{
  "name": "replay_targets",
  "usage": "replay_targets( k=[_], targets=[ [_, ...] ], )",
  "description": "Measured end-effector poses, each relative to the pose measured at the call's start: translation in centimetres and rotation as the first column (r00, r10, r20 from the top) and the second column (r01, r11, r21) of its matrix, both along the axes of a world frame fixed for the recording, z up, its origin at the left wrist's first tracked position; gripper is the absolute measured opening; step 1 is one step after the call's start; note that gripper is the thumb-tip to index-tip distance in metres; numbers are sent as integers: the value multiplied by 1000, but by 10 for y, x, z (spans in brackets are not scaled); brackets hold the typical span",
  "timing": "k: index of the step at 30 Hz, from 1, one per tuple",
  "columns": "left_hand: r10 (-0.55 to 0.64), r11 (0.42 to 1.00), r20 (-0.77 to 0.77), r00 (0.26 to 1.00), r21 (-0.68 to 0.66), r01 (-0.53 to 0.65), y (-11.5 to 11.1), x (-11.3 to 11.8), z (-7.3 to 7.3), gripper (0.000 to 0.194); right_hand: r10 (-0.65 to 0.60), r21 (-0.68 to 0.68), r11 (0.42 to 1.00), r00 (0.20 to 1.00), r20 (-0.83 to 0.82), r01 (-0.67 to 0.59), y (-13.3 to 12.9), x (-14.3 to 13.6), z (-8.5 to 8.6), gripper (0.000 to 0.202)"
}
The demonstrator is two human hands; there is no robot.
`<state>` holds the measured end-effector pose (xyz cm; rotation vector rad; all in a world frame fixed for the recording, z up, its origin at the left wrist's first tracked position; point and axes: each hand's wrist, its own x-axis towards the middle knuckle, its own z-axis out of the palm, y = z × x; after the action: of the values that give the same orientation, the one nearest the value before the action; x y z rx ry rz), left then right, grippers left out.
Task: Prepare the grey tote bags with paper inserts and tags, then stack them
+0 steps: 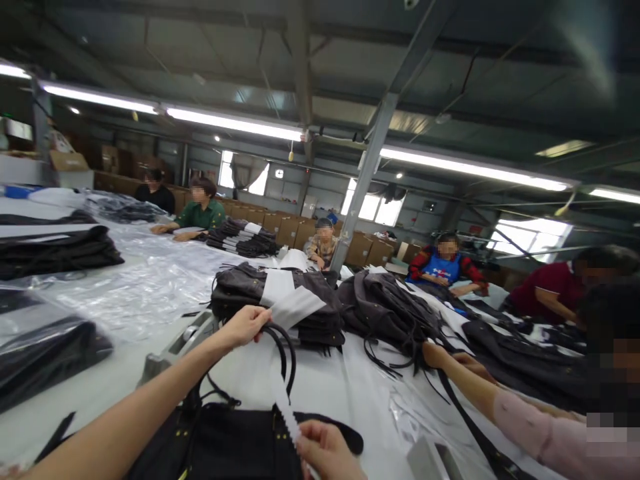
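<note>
My left hand (247, 325) is stretched forward, its thumb and fingers pinched on the end of a white paper sheet (303, 307). Just below those fingers arch the round black handles (291, 353) of a black bag (235, 440), which lies in front of me. A narrow white paper strip (285, 403) with a jagged edge runs down past the handles. Its lower end is pinched in my right hand (327, 450), over the bag. Behind my left hand sits a stack of dark bags (320, 313) with white paper across it.
Grey metal fixtures (183, 340) stand on the white table. A co-worker's arms (480, 387) reach in from the right to another pile of dark bags (385, 307). Plastic-covered bags (50, 353) lie at left. Several people work along the far side; a slanted post (363, 180) rises there.
</note>
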<state>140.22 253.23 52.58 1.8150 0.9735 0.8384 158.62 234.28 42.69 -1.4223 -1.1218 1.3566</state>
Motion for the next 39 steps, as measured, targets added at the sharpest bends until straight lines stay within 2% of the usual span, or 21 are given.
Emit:
replay_targets(
  k=[2,4,6,8,10,12,16,20,23,26,27,29,31,34,36,39],
  targets=[
    [10,1000,-25,1000,11,-10,-14,0,-4,42,-44,-17,999,997,-59,43,22,-26,-1,51],
    [31,999,-48,998,24,-30,-27,-1,-8,37,-152,-21,988,973,-175,150,45,-51,5,51],
    [81,996,-85,993,44,-78,-35,-7,-10,33,-253,-26,966,911,-326,259,62,-70,15,56],
    [127,992,-125,984,37,-123,-39,-15,-10,33,-289,-25,951,858,-424,308,71,-82,23,59],
    [105,994,-155,982,-11,-108,-40,-23,-8,37,-293,-18,949,856,-426,316,73,-88,24,62],
    [15,997,-151,988,-67,-25,-39,-28,-8,43,-275,8,954,886,-373,299,70,-88,20,68],
    [-125,991,-80,989,-64,120,-34,-24,-15,43,-246,122,950,928,-281,289,56,-85,8,79],
    [-143,989,-28,989,-46,142,-30,-15,-24,40,-329,219,902,920,-211,373,39,-87,9,70],
    [-146,987,-14,989,-64,144,-30,-15,-23,38,-281,307,901,952,-123,306,26,-89,25,52],
    [-150,984,2,989,-92,150,-34,-19,-16,40,-101,409,903,990,-98,132,12,-87,52,35],
    [-156,982,9,988,-102,157,-36,-20,-13,41,-48,430,898,993,-106,89,10,-85,62,36],
    [-177,975,20,984,-131,178,-41,-21,-8,42,18,456,889,991,-131,44,10,-79,80,50],
    [-199,966,22,980,-166,200,-44,-19,-4,42,-13,476,876,989,-145,81,18,-73,94,55],
    [-188,969,28,982,-158,190,-42,-11,1,36,-203,502,830,970,-134,243,42,-64,106,37],
    [-144,984,51,988,-99,148,-36,-5,2,31,-298,485,811,945,-137,326,59,-60,112,39],
    [-62,998,120,991,24,60,-25,0,1,26,-293,388,848,929,-224,361,78,-60,118,43]
  ],
)
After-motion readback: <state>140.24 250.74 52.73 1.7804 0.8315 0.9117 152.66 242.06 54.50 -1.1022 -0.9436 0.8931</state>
